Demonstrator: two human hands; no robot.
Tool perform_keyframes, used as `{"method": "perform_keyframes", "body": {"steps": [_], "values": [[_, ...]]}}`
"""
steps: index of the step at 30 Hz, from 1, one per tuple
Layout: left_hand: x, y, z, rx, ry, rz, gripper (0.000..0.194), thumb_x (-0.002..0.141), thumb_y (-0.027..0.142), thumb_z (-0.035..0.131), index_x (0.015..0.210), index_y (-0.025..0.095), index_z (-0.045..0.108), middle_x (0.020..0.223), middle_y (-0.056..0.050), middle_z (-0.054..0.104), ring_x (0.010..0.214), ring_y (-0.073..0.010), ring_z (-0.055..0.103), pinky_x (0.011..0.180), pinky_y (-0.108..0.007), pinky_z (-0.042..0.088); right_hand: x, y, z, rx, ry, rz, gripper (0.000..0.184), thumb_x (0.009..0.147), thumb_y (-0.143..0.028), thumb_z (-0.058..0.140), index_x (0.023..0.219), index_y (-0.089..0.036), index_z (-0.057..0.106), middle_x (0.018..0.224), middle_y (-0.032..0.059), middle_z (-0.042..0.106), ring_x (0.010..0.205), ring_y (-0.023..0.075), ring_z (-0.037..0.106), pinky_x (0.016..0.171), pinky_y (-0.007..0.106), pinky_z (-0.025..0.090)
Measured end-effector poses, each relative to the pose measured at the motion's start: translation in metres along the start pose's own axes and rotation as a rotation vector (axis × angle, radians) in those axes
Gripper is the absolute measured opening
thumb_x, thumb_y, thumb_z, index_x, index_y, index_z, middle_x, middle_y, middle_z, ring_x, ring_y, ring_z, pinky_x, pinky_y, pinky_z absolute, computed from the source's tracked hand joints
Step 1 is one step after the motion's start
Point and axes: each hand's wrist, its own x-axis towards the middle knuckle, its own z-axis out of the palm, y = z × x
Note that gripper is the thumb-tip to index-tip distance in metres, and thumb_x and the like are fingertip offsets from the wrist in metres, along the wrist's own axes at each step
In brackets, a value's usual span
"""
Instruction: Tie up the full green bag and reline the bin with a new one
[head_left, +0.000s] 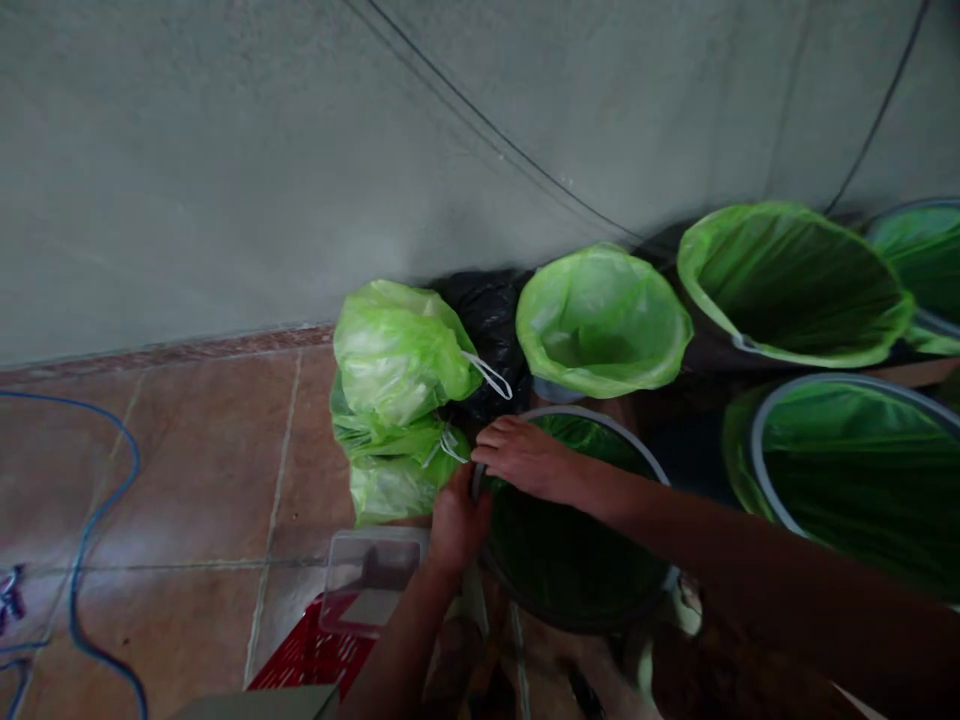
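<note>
A round bin (645,462) lined with a dark green bag stands on the tiled floor right below me. My left hand (457,522) grips its left rim from outside, fingers curled over the edge. Palm down, my right hand (525,455) lies across the same rim a little farther back, fingers on the liner's edge. Just left of both hands lie tied light green bags (394,395) with white drawstrings, stacked against the wall.
A black bag (487,320) sits behind the tied bags. Other green-lined bins stand at the back (600,320), back right (795,285) and right (847,470). A clear plastic box (371,580) rests on a red crate (315,655). A blue cable (97,520) loops over the floor at left.
</note>
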Motion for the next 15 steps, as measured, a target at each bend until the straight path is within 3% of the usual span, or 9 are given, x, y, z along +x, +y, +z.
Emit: {"method": "perform_keyframes", "body": {"steps": [7,11,15], "values": [[-0.009,0.001,0.008,-0.077,0.022,-0.072,0.031,0.082,0.01,0.046,0.109,0.019,0.058,0.102,-0.005,0.069,0.095,-0.0172,0.065,0.087,-0.028,0.049,0.014,0.033,0.009,-0.072,-0.167,-0.134,0.018,0.097,-0.027,0.051,0.104,-0.015,0.062,0.1,0.0081,0.064,0.094,0.0204,0.056,0.086,0.034,0.039],[-0.018,0.004,0.01,-0.144,0.037,-0.104,0.039,0.079,0.009,0.047,0.116,0.018,0.055,0.107,-0.007,0.069,0.101,-0.0175,0.065,0.093,-0.027,0.048,0.015,0.032,0.005,-0.118,-0.179,-0.124,0.018,0.096,-0.025,0.052,0.107,-0.014,0.061,0.102,0.0091,0.065,0.095,0.0212,0.058,0.084,0.033,0.041],[-0.029,0.004,0.01,-0.164,-0.055,-0.22,0.042,0.081,0.01,0.047,0.123,0.016,0.049,0.105,-0.009,0.072,0.095,-0.0177,0.068,0.088,-0.027,0.051,0.013,0.026,-0.002,-0.172,-0.172,-0.023,0.02,0.096,-0.015,0.045,0.108,-0.015,0.061,0.098,0.0094,0.066,0.093,0.0217,0.061,0.082,0.034,0.043]]}}
